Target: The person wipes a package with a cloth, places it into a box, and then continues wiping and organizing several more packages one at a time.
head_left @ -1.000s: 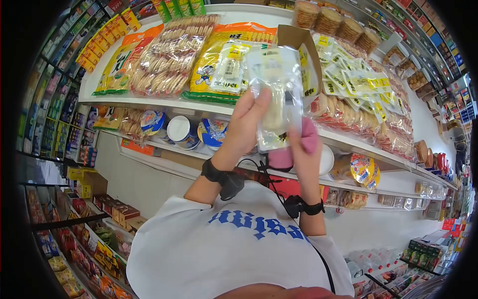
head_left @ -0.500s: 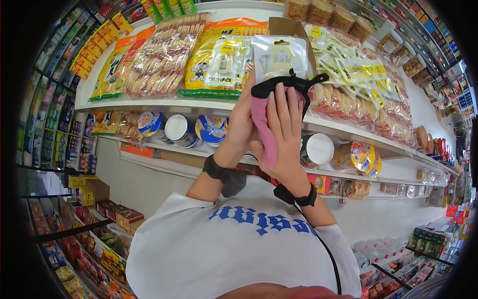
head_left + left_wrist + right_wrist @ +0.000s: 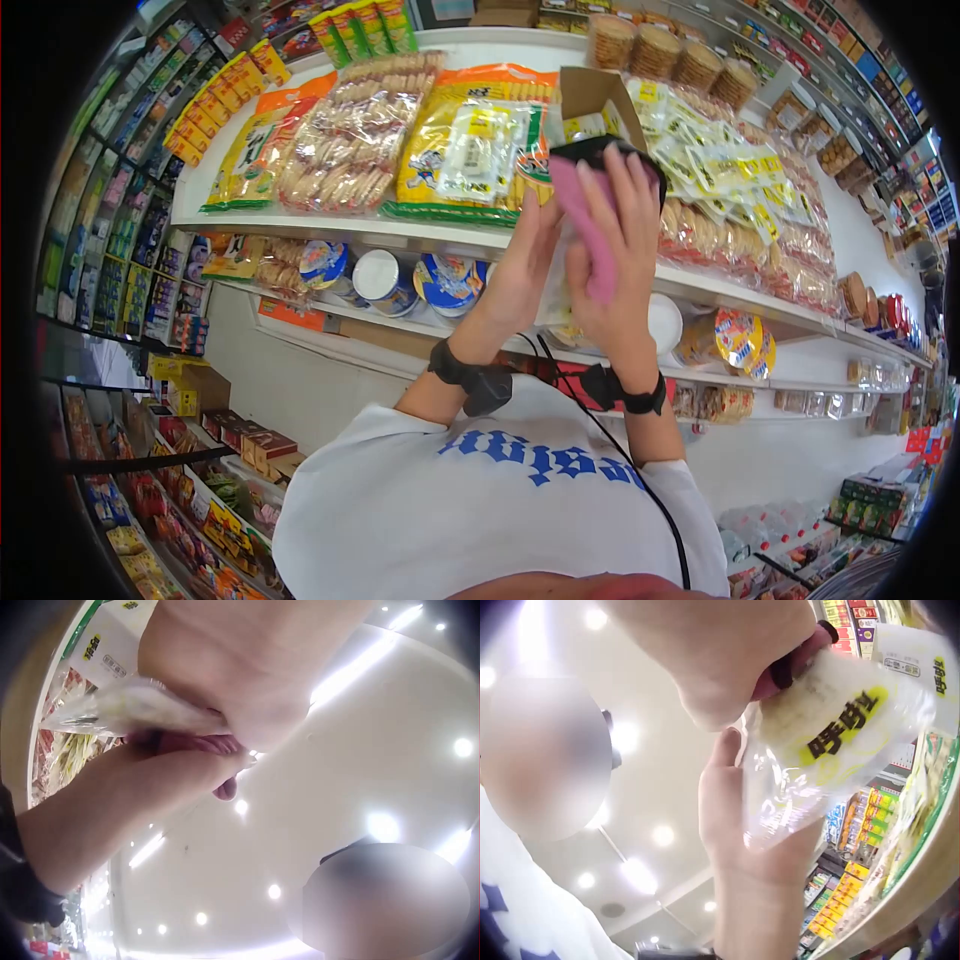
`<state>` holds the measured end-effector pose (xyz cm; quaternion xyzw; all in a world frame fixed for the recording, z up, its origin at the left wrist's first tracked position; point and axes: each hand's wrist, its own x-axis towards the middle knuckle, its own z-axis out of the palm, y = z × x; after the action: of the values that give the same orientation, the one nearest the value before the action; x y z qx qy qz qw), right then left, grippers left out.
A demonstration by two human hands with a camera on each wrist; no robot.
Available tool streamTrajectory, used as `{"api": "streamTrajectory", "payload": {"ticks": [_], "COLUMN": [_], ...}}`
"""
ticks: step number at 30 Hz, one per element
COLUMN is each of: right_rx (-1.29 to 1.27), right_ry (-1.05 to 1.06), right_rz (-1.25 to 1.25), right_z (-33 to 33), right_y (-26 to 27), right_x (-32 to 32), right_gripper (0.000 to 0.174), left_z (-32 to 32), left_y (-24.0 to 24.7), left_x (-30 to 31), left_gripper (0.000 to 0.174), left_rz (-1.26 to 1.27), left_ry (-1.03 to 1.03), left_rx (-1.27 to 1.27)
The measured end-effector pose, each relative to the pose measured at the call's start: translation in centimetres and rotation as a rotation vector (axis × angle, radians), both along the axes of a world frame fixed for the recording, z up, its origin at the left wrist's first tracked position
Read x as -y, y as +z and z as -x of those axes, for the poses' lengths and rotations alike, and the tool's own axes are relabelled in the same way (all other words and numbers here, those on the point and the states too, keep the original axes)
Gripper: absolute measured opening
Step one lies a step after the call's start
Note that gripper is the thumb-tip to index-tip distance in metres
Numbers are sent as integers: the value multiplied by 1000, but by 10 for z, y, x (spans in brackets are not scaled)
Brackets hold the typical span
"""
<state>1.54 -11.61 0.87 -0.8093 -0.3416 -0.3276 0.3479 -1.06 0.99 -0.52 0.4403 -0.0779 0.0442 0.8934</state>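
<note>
My left hand (image 3: 520, 265) holds a clear plastic food packet with a yellow and black label (image 3: 836, 731); its thumb lies along the packet's edge in the right wrist view. Pressed over the packet is a pink cloth with black trim (image 3: 590, 230). The straight fingers of my right hand (image 3: 622, 265) lie flat on that cloth, with its thumb set apart on the left side. In the head view the cloth and right hand hide most of the packet. Both hands are raised in front of the shelf edge.
An open cardboard box (image 3: 612, 95) stands on the white shelf (image 3: 350, 232) beyond my hands. Similar packets (image 3: 720, 165) are heaped to its right; a yellow snack bag (image 3: 425, 150) and a bag of crackers (image 3: 350, 140) lie left. Noodle bowls (image 3: 450, 285) line the shelf below.
My right hand brought the pink cloth up from below the packet and laid it over its face. Since half a second ago, the packet has turned, its top now out of sight.
</note>
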Motion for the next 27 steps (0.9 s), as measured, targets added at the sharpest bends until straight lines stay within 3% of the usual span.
{"api": "streamTrajectory", "payload": {"ticks": [3,4,7,8,11,12,14,15,16,18,19,22,24,25,27], "right_rx": [-93,-165,-277,-299,-1106,-1076,-1005,-899,-790,-512,-555,-477,-166,-151,-125], "right_ry": [156,227,346,369,155,216,340,278,216,139,253,413,285,278,263], "right_rz": [32,29,15,7,-791,-819,-865,-761,-661,-616,-625,-494,-194,-136,-19], "right_z": [19,30,26,21,21,19,13,14,18,19,20,30,37,35,28], "right_y": [-14,-20,-27,-29,-49,-53,-57,-52,-43,-39,-43,-44,-34,-32,-27], "right_x": [-8,-11,-4,2,19,23,27,24,16,-2,-4,-8,-16,-14,-12], "right_gripper": [66,66,60,57,52,51,50,51,52,52,54,59,63,64,67], "left_z": [-10,-16,-31,-26,-26,-24,-20,-20,-21,-27,-29,-14,-4,-1,4], "left_y": [6,11,-11,-8,-5,-4,0,1,-2,0,0,4,19,25,17], "left_x": [-13,-22,-38,-34,-22,-19,-3,3,5,11,14,9,8,7,1], "left_gripper": [57,48,49,45,41,39,40,41,51,57,60,70,77,81,89], "left_rz": [473,509,560,539,452,313,-66,-255,-287,-518,-631,-402,-44,180,55], "left_ry": [-120,-92,-149,-41,-54,19,174,254,308,652,819,403,127,-13,-57], "left_rx": [-44,-161,-223,-308,-136,-174,-7,78,124,311,405,285,202,165,63]}}
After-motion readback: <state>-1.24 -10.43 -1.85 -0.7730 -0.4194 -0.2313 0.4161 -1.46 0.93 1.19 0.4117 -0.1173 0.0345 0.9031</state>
